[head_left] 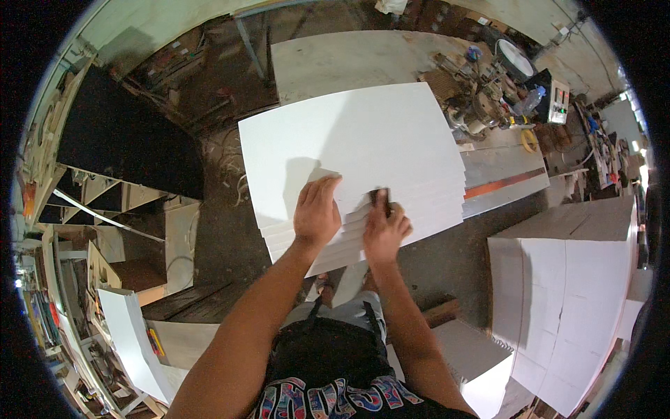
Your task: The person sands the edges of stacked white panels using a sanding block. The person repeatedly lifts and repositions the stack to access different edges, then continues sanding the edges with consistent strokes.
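A stack of large white sheets [363,133] lies in front of me, its near edges fanned out in narrow steps. My left hand [318,215] rests on the sheets, fingers stretched out and lying flat, holding nothing. To its right, my right hand [385,227] is closed around a small dark block-like object [377,197] and is at the stepped edges. Fingers cover much of that object, so its exact kind does not show. Shadows of my hands and head fall across the top sheet.
Beyond the stack is a pale worktable [335,63], with a cluttered machine [485,105] and a yellow tape roll [529,141] at right. Tall white stacks [558,300] stand on the right. A black panel [118,133] and wooden frames are at left, near a white board [132,339].
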A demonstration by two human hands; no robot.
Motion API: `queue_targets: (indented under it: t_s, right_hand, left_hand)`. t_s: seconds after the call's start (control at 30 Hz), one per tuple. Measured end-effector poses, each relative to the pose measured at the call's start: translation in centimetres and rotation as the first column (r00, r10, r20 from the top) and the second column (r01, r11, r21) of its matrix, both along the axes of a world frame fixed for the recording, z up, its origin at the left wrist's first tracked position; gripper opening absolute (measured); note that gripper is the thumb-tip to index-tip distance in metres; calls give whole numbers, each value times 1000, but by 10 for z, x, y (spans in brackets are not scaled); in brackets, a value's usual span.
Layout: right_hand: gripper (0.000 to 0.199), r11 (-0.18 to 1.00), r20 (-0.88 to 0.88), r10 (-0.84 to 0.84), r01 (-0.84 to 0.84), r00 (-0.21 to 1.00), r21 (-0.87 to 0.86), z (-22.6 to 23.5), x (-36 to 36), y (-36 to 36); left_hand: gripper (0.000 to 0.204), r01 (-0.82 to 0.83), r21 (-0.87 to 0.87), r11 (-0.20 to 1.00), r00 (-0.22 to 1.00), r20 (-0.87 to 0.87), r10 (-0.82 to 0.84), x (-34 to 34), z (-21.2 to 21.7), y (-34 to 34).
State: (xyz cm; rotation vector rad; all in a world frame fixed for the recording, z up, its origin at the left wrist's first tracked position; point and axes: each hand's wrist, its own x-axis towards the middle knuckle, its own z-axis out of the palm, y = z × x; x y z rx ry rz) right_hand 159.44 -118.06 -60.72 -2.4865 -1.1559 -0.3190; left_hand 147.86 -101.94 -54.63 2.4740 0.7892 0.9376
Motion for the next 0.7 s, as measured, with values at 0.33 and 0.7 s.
queue_targets:
  t_s: [0.33, 0.7]
  right_hand:
    - [71, 989, -22, -52, 54, 998, 141, 12, 42, -20]
    - [57, 975, -108, 214, -205, 971, 87, 23, -1, -22]
  left_hand:
    - [50, -2, 20, 1000, 1000, -31, 3, 0, 1, -1]
    - [39, -11, -39, 999, 999, -49, 9, 1, -1, -1]
